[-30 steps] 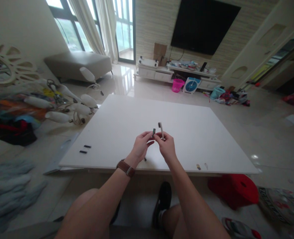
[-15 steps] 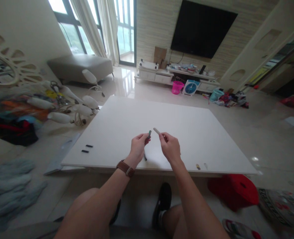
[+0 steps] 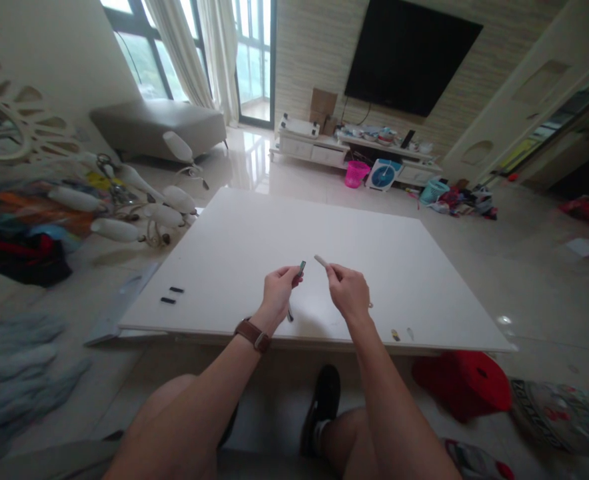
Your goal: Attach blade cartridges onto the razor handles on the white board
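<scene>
Over the near half of the white tabletop (image 3: 324, 230), my left hand (image 3: 278, 290) pinches a small dark flat piece with a greenish face (image 3: 302, 268). The fingers of my right hand (image 3: 349, 290) are closed on a slim light-grey stick (image 3: 320, 260), its free end tilted up toward the left. A small gap separates the two pieces. Below my left hand lies a thin dark object (image 3: 290, 314), partly covered by the hand. Two short black strips (image 3: 176, 290) rest at the table's left. Near the front right edge are a small gold-and-dark piece (image 3: 395, 335) and a small clear piece (image 3: 410, 333).
A lamp with several white shades (image 3: 117, 230) stands left of the table. A red stool-like object (image 3: 462, 387) and a patterned bag (image 3: 559, 413) sit at the lower right. Farther back are a pink basket (image 3: 356, 174), a box fan (image 3: 383, 175) and a low cabinet (image 3: 304, 148).
My right hand has moved slightly right with the grey stick, widening the gap between the pieces. My left hand stays nearly in place. The whole view has shifted a little.
</scene>
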`<state>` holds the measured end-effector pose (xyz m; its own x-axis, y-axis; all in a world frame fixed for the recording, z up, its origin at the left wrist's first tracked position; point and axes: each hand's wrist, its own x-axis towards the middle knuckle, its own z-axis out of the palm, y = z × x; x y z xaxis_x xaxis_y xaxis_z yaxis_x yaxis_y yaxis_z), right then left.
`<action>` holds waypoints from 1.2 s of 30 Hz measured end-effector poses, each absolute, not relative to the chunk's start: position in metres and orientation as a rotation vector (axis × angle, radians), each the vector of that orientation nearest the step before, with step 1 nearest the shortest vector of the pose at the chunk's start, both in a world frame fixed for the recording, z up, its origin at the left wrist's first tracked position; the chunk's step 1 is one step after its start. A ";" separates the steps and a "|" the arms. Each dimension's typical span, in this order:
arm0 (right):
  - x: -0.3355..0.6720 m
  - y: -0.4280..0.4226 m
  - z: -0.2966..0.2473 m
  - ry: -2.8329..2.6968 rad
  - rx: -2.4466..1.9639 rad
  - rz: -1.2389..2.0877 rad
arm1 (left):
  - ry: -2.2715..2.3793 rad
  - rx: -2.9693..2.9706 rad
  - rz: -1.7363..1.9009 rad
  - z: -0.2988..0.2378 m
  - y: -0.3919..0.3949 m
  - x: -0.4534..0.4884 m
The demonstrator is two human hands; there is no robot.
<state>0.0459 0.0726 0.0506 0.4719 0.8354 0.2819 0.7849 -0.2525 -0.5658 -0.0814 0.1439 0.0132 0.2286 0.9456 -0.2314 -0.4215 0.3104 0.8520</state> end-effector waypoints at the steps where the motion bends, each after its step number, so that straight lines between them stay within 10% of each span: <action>1: 0.046 0.073 0.051 -1.324 -2.051 0.086 | 0.872 0.756 1.073 0.013 0.144 -0.082; 36: 0.055 0.074 0.051 -1.214 -2.057 0.114 | 0.951 0.941 1.051 0.013 0.145 -0.084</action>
<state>0.0555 0.0743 0.0505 0.5499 0.7886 0.2752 0.7236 -0.2851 -0.6286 -0.0838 0.1446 0.0126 0.2153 0.9620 -0.1679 -0.2633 0.2227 0.9387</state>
